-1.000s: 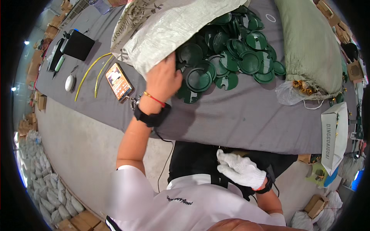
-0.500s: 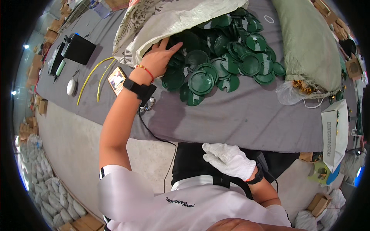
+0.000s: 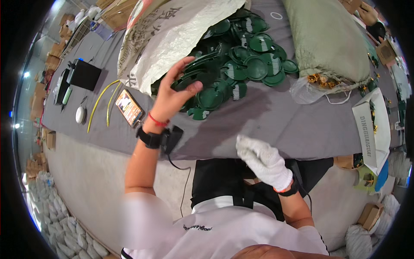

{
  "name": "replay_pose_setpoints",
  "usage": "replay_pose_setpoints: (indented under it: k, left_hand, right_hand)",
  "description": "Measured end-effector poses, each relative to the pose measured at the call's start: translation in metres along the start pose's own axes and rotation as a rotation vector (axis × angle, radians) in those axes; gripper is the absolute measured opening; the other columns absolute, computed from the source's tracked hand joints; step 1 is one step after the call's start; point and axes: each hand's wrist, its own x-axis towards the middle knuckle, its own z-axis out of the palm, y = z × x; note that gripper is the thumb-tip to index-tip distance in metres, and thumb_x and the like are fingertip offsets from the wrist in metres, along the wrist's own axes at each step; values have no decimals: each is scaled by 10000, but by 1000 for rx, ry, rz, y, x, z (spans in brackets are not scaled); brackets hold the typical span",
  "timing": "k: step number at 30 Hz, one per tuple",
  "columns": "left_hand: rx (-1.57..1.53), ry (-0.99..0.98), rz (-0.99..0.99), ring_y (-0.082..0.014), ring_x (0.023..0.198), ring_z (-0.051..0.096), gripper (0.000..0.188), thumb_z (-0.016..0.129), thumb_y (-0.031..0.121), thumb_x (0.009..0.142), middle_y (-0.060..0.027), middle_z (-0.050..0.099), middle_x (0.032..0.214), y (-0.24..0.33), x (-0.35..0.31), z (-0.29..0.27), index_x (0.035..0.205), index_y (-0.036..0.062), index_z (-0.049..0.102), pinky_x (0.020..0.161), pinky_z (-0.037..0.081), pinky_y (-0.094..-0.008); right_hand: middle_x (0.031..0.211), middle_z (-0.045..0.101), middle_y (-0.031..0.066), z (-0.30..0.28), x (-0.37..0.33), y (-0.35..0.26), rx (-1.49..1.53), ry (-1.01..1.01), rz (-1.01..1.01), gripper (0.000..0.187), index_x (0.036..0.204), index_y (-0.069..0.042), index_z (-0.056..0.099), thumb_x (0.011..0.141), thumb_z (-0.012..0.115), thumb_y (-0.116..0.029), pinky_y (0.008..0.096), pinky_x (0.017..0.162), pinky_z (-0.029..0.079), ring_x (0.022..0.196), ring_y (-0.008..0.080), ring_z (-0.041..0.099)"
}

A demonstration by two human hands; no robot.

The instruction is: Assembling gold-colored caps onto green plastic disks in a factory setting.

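Observation:
My bare left hand (image 3: 176,88) is at the mouth of a white woven sack (image 3: 172,47), its fingers and thumb curved around several dark green plastic discs (image 3: 202,62). Some of the fingertips are hidden behind those discs. A heap of similar round green discs (image 3: 255,68), some with a pale patch, spills from the sack across the grey-covered table (image 3: 284,129). In a white knitted glove, my right hand (image 3: 265,162) hovers at the table's near edge, holding nothing, with its fingers stretched out.
A lit phone (image 3: 129,108), yellow strips (image 3: 100,101) and a black box (image 3: 85,74) lie left of the sack. A bulky green-grey sack (image 3: 330,39) with gold pieces stands at right, near a white carton (image 3: 371,129). A white ring (image 3: 276,16) lies beyond the heap.
My left hand has drawn back toward me and closed around several discs from the heap. My gloved right hand has risen forward to the table edge. The view has shifted slightly.

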Motion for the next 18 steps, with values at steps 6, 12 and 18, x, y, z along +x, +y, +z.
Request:
replay_pose_setpoints:
  k: [6, 12, 18]
  left_hand:
    - [-939, -45, -358, -259, 1180, 540, 646, 630, 87, 911, -96, 493, 1318, -21, -35, 103, 1441, 104, 261, 944, 511, -507]
    - [-1156, -19, -447, -263, 1195, 553, 675, 316, 599, 977, -89, 542, 1346, -40, -51, 155, 1373, 71, 454, 1023, 436, -440]
    - [-1347, -38, -528, -256, 1229, 529, 634, 329, 559, 993, -97, 535, 1354, -60, -54, 155, 1382, 72, 446, 1049, 414, -433]
  right_hand:
    - [1360, 493, 193, -5, 41, -9, -443, 436, -440, 746, 1398, -9, 395, 763, 767, -130, 449, 1040, 391, 1244, 343, 489]
    - [1354, 448, 205, -11, 54, 2, -925, 302, -241, 947, 1428, 0, 317, 690, 763, -390, 601, 1088, 247, 1274, 367, 420]
    - [1333, 488, 196, -19, 55, 23, -753, 312, -395, 828, 1418, -14, 346, 763, 738, -336, 605, 1091, 247, 1223, 385, 476]
